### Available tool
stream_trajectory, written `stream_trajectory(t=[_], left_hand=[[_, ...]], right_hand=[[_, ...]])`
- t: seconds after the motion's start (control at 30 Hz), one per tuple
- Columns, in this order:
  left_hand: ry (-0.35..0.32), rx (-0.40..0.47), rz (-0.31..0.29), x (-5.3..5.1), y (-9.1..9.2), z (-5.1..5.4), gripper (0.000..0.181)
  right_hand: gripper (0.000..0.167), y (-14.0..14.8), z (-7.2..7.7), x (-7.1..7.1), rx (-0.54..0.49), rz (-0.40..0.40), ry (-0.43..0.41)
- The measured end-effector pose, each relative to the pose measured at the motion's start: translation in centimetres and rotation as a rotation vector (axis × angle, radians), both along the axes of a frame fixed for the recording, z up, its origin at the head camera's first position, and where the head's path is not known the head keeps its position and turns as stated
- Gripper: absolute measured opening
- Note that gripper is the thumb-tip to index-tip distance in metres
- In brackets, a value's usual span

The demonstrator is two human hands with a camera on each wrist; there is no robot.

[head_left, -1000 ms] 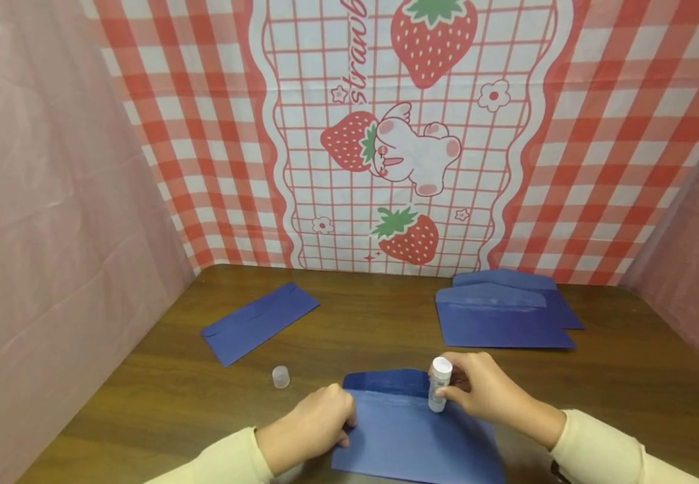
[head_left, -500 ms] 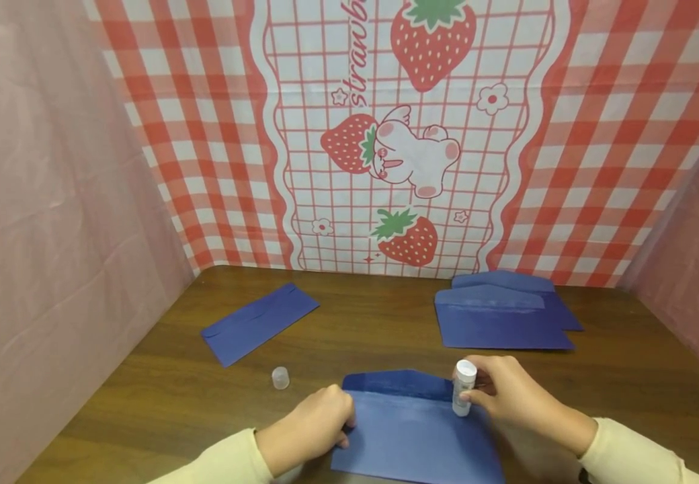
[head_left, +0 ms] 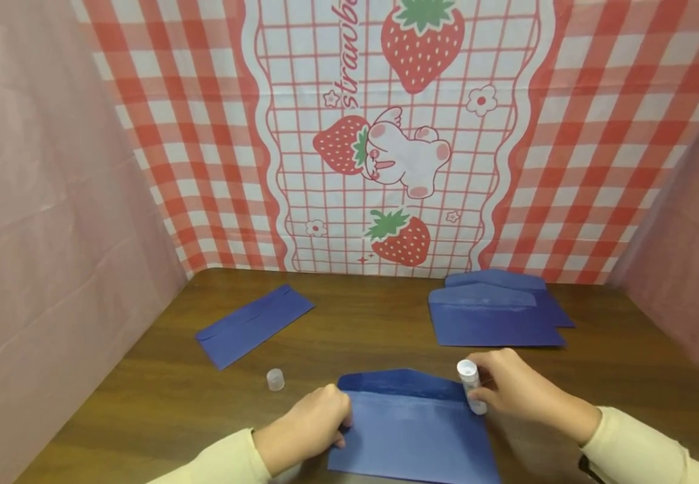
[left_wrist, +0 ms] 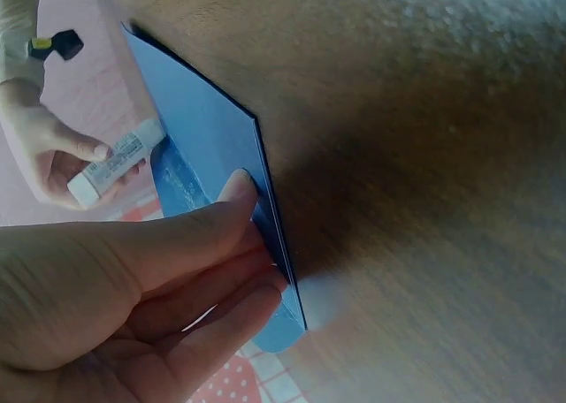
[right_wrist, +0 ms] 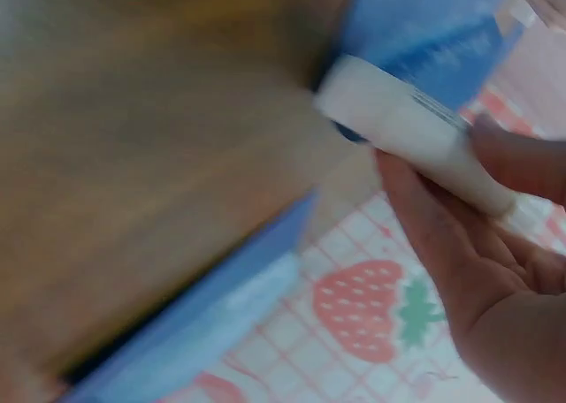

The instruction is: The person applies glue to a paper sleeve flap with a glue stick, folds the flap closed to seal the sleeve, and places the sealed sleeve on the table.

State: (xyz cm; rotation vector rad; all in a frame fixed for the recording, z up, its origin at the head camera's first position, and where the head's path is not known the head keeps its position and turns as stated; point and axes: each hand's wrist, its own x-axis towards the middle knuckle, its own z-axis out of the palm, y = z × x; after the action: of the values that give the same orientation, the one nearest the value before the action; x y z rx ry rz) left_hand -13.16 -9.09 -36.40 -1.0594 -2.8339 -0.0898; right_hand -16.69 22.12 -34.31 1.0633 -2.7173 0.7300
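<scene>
A blue envelope (head_left: pixel 413 437) lies at the table's front with its darker flap (head_left: pixel 400 382) folded open and facing away. Whitish smears show along the flap in the left wrist view. My left hand (head_left: pixel 313 427) pinches the envelope's left edge between thumb and fingers (left_wrist: pixel 239 189). In my right hand (head_left: pixel 515 386) is a white glue stick (head_left: pixel 472 386), gripped between thumb and fingers and tilted, its lower end at the right end of the flap. The right wrist view is blurred, but the glue stick (right_wrist: pixel 411 129) shows there beside the envelope.
A clear cap (head_left: pixel 275 380) stands on the table left of the envelope. One closed blue envelope (head_left: pixel 255 325) lies at the back left. Two blue envelopes with raised flaps (head_left: pixel 495 323) overlap at the back right. A strawberry-print cloth (head_left: pixel 386 134) hangs behind the table.
My right hand has slid the glue stick rightward along the flap to its right end, and the stick now leans more. The left hand keeps its hold on the envelope.
</scene>
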Motion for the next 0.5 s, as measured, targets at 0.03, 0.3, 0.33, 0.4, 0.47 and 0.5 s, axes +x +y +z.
stream_trajectory(t=[0.03,0.3,0.33,0.4,0.47,0.5], left_hand=[[-0.008,0.001,0.004,0.0,0.0,0.0,0.022],[-0.006,0.026,-0.014,0.0,-0.3,-0.2,0.024],[-0.002,0.027,-0.018,0.0,-0.3,-0.2,0.024],[0.007,0.025,-0.023,-0.1,-0.4,-0.2,0.024],[0.007,0.021,-0.03,-0.1,-0.4,-0.3,0.024],[0.004,0.021,-0.034,-0.1,-0.4,-0.3,0.023]], right_hand=[[0.02,-0.5,0.3,-0.1,0.014,0.009,-0.007],[0.017,-5.8,1.8,-0.6,-0.027,0.027,-0.117],[0.019,-6.5,1.8,-0.7,-0.044,0.03,-0.128],[0.019,-7.8,1.5,-0.9,-0.077,0.039,-0.133],[0.018,-8.9,0.9,-1.0,-0.113,0.052,-0.137],[0.018,-9.5,0.6,-1.0,-0.126,0.055,-0.135]])
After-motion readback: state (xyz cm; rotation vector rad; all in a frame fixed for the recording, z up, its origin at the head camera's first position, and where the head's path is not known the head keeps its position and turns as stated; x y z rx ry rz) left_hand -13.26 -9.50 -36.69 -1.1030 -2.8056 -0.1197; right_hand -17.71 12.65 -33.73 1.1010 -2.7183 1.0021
